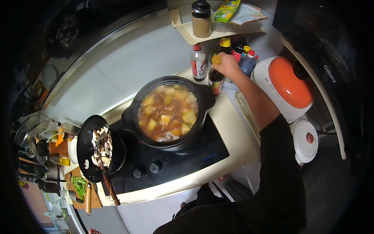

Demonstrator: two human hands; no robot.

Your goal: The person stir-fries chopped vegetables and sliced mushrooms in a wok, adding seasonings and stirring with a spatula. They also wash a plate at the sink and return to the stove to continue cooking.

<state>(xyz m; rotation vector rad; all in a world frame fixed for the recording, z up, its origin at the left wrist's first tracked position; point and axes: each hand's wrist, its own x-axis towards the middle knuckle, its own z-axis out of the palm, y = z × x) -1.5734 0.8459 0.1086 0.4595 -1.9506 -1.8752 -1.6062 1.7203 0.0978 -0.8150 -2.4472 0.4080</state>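
My right hand [227, 66] reaches out to the corner behind the stove and grips a dark glass bottle [216, 76] by its neck, just under the yellow cap. That bottle stands beside the right handle of a black pot [133, 117], where chunks of pale vegetable bubble in brown broth. Only the fingertips of my left hand [94, 231] show at the bottom left edge, with nothing visible in them. At the left a black wok [87, 128] holds sliced mushrooms [103, 146], with a wooden-handled spatula [107, 181] lying across it.
A clear bottle with a red cap [198, 65] stands left of the gripped bottle, and several sauce bottles stand behind it. A white rice cooker with an orange lid [289, 82] is at the right. Chopped greens [79, 186] and a knife lie on a cutting board [95, 199] at lower left.
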